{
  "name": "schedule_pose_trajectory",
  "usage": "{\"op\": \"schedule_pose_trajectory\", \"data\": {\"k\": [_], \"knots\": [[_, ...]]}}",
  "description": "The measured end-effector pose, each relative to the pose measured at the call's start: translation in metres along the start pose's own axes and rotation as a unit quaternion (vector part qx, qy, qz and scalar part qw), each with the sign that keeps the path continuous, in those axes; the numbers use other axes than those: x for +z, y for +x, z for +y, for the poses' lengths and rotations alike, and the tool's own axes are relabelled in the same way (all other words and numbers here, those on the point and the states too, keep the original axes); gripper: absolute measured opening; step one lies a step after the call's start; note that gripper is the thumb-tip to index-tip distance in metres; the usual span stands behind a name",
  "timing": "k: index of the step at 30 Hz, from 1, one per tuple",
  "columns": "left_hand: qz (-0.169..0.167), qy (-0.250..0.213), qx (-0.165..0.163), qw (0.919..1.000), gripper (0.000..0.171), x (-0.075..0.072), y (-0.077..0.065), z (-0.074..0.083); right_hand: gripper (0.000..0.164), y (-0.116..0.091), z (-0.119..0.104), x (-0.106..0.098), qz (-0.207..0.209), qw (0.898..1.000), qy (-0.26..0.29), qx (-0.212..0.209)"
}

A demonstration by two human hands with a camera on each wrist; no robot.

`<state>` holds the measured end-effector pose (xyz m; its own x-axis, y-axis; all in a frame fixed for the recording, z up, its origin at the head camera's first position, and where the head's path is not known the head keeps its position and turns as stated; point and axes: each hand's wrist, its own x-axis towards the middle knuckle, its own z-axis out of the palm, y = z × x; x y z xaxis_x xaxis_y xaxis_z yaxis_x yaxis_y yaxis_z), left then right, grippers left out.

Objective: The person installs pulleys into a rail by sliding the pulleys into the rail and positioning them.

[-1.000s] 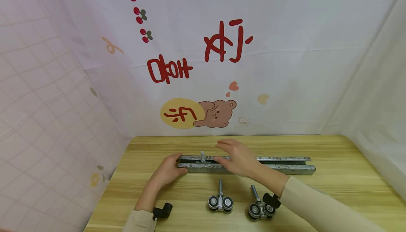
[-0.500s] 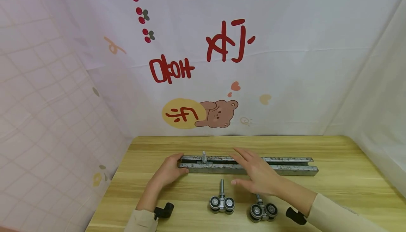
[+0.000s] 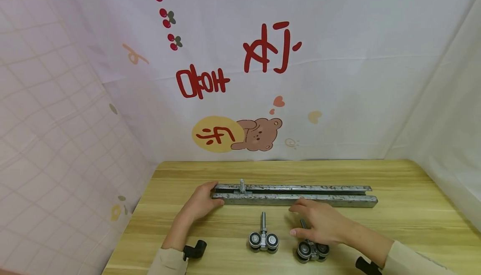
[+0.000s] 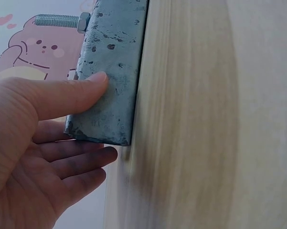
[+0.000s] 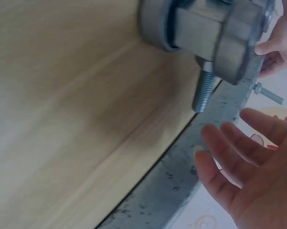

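Observation:
A grey, worn metal channel rail (image 3: pixel 270 202) lies across the table with its slot facing up. My left hand (image 3: pixel 201 202) holds its left end; in the left wrist view the thumb presses the front face. A threaded bolt (image 3: pixel 242 185) stands up from the slot near that end, its lower part inside the rail. My right hand (image 3: pixel 325 223) is over the right roller trolley (image 3: pixel 303 250), fingers spread and partly hiding its bolt. The right wrist view shows the trolley wheels (image 5: pixel 239 43) apart from those fingers. Another roller trolley (image 3: pixel 264 241) stands to the left, bolt pointing toward the rail.
The wooden table (image 3: pixel 406 216) extends right of the rail. A white printed cloth (image 3: pixel 349 99) hangs behind the table and along both sides. Black wrist mounts (image 3: pixel 195 250) sit on both wrists.
My right hand has moved from above the rail, beside the upright bolt, rightward and toward me to the right trolley. My left hand stays at the rail's end.

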<state>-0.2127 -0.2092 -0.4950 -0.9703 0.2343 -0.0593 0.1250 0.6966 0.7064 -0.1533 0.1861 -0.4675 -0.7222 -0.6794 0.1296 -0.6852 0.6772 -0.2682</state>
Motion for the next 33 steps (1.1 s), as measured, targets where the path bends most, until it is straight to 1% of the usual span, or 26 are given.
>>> {"op": "schedule_pose_trajectory", "data": {"k": [3,5,8,11,14,18,22,25,33], "knots": [[0.001,0.004,0.001,1.0,0.076,0.0,0.0,0.0,0.053,-0.002,0.004,0.002,-0.012,1.0,0.017,-0.005],[0.001,0.005,0.0,1.0,0.076,0.0,0.0,0.0,0.052,-0.002,0.006,0.004,-0.017,1.0,0.021,-0.001],[0.0,0.005,-0.001,1.0,0.076,0.001,0.0,0.0,0.051,-0.003,0.009,0.006,-0.025,0.999,0.02,0.016],[-0.002,0.003,-0.005,1.0,0.077,0.0,-0.001,0.001,0.047,-0.003,0.012,0.009,-0.038,0.998,0.02,0.04],[-0.003,0.002,-0.005,1.0,0.077,0.0,-0.001,0.002,0.037,-0.002,0.016,0.013,-0.053,0.995,0.052,0.064],[-0.001,0.002,-0.004,1.0,0.077,0.0,-0.001,0.002,0.02,0.001,0.021,0.018,-0.063,0.987,0.123,0.084],[-0.003,0.005,-0.002,1.0,0.076,-0.001,-0.001,0.004,0.012,0.004,0.023,0.019,-0.055,0.978,0.182,0.086],[-0.004,0.004,-0.003,1.0,0.077,-0.001,-0.001,0.005,0.011,0.005,0.023,0.018,-0.043,0.974,0.206,0.088],[0.0,0.002,-0.003,1.0,0.076,-0.001,-0.002,0.005,0.01,0.003,0.015,0.012,-0.021,0.973,0.209,0.096]]}}
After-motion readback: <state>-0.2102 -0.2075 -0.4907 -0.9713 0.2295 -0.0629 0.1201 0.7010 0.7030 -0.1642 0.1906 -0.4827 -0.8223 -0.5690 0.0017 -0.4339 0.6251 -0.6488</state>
